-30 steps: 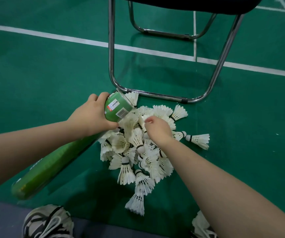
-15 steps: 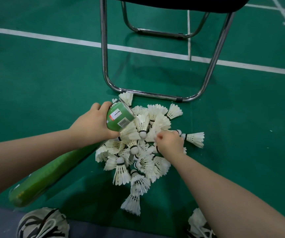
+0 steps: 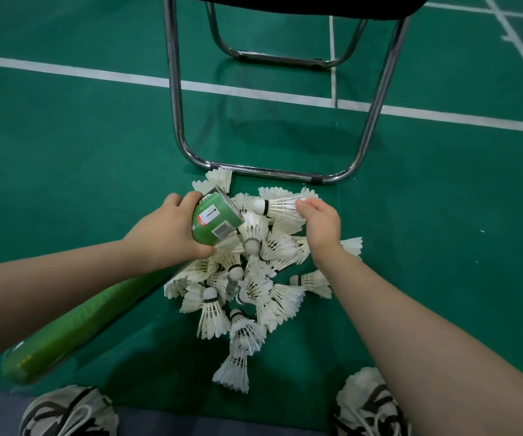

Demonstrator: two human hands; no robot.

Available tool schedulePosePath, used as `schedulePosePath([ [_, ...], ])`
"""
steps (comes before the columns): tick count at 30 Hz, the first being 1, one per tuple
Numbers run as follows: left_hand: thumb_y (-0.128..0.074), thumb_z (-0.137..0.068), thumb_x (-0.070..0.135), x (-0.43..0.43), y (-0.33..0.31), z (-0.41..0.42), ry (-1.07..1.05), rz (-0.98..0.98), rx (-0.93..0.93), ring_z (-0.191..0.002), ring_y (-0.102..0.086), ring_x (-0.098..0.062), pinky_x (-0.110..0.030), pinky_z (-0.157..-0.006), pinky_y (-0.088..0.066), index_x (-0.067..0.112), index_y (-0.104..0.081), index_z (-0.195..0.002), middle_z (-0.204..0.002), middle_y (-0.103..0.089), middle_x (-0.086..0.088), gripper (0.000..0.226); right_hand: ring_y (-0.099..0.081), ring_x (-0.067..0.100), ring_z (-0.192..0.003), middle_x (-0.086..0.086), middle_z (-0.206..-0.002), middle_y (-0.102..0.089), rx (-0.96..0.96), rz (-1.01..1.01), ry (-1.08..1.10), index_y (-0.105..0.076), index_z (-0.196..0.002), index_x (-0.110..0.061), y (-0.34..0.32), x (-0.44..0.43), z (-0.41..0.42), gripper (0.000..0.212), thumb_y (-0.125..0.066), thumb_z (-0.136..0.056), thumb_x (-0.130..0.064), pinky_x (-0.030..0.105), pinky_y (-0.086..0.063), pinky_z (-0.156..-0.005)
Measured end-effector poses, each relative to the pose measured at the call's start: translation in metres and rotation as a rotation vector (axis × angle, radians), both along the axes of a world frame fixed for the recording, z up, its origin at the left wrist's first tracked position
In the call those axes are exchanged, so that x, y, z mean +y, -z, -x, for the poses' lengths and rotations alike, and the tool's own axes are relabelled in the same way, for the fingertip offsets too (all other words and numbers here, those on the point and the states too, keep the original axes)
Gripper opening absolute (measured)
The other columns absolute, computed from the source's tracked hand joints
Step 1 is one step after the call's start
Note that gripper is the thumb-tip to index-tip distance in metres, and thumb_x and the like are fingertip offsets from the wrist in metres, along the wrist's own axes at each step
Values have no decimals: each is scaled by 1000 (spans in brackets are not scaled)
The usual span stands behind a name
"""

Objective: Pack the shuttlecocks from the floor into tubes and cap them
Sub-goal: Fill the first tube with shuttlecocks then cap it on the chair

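My left hand (image 3: 165, 234) grips a long green tube (image 3: 74, 325) near its open end (image 3: 217, 220), which points at the pile. The tube slants down to the lower left. My right hand (image 3: 320, 225) pinches the feathers of one white shuttlecock (image 3: 280, 209), held above the pile with its cork tip pointing left toward the tube mouth, a short gap apart. A pile of several white shuttlecocks (image 3: 250, 291) lies on the green floor below both hands. No cap is in view.
A metal-framed chair (image 3: 178, 121) stands just behind the pile, its front floor bar (image 3: 269, 174) touching the farthest shuttlecocks. White court lines (image 3: 65, 70) cross the floor. My two shoes (image 3: 68, 413) are at the bottom edge.
My right hand came out of the pile holding one shuttlecock by its feathers and rose up and right, level with the tube mouth. The left hand and tube stayed about where they were.
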State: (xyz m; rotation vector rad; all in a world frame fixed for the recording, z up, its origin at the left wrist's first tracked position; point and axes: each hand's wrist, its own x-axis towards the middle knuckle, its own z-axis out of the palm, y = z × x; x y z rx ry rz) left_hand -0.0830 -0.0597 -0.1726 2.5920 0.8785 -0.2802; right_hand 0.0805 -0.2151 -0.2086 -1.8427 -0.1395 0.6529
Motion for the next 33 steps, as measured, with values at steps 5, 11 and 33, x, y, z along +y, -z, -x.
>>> schedulePosePath([
  [5,-74,-65,52,-4,-2,-6,22,15,-1,-87,-56,-20,-33,-72,-53,26,-27,-136,-109,-43,-2,89,-52,8,-71,-8,-71,-57,-37,-29,-351,-59,-69,-18,-31,5,-5,23,-55,-91,-19,19,-35,-65],
  [11,-74,-63,50,-14,-6,-11,68,21,-37,-82,-56,-18,-31,-67,-51,29,-29,-134,-106,-41,1,87,-59,11,-99,-3,-108,-66,23,88,-722,-68,-102,-20,-45,21,6,32,-46,-94,-42,32,-43,-94],
  [33,-74,-63,55,15,-11,12,-1,-41,-16,-87,-55,-21,-33,-72,-51,29,-25,-136,-110,-41,0,92,-33,19,-130,0,-142,-39,-800,582,-1195,-37,-138,-26,24,-9,50,52,-48,-88,-18,37,-29,-108],
])
